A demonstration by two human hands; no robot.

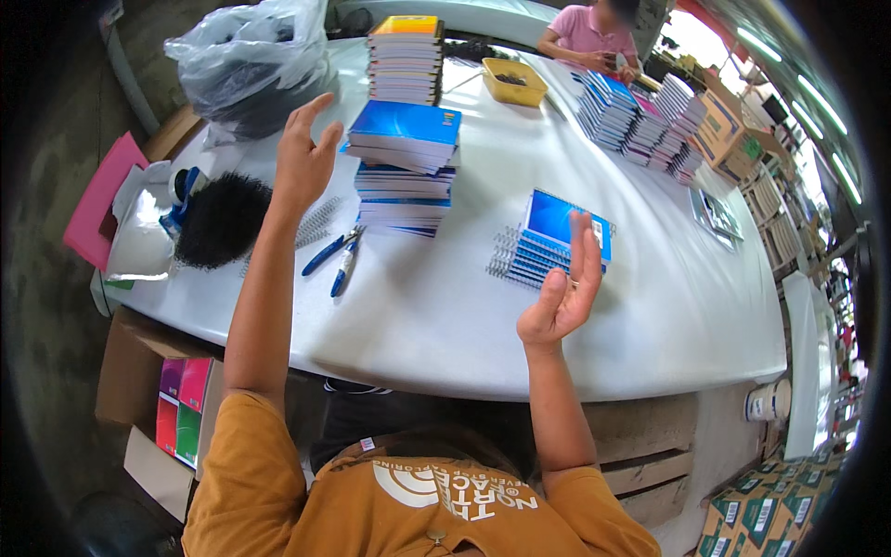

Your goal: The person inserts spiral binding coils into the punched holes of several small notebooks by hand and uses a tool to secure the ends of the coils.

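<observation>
My left hand [304, 148] is raised beside a tall stack of blue-covered notebooks [405, 130], fingers apart, holding nothing. The upper notebooks in that stack sit turned a little from the lower ones. My right hand [566, 302] is held up, open, in front of a smaller pile of blue spiral notebooks [555, 243] and hides part of it; whether it touches them I cannot tell. Wire coils stick out from that pile's left side. On the table between my arms lie two blue pens or cutter-like tools [336, 260].
Behind the blue stack stands a yellow-topped notebook stack [405, 60], with a yellow tray [513, 84] to its right. A black bristly bundle [223, 220] and plastic bag [251, 70] lie left. Across the table, a person [594, 37] sits near more notebook stacks [608, 110].
</observation>
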